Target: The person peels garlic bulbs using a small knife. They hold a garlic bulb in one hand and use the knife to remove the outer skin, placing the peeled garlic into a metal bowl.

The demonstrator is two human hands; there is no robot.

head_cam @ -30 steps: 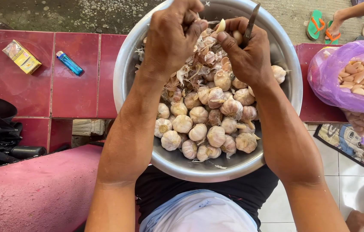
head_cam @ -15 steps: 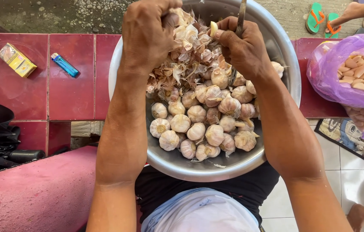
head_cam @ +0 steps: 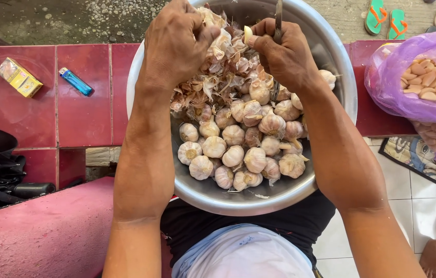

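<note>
Over the person's lap sits a big metal bowl, and its far rim runs off the top edge so you don't get the whole circle. Both forearms cross over it and cover a good chunk of the garlic bulbs, which pile up toward the near side, with a heap of papery skins behind them.

On the right, a purple plastic bag of peeled cloves rests on the red tiled counter, partly cut off by the frame edge. At the left edge some black stuff shows, can't really make out what it is. A yellow packet and a blue lighter lie on the counter to the left, well clear of the bowl. Green flip-flops sit on the ground up top.

The left hand is bunched up over the skins, fingers curled in; whatever it's pinching is hidden under them. The right hand is clenched around a knife, blade pointing straight away from the person, long axis running up the frame, tip cut off at the top. A pale peeled clove sits pinched against the right thumb, right between the two hands above the far side of the bowl.
</note>
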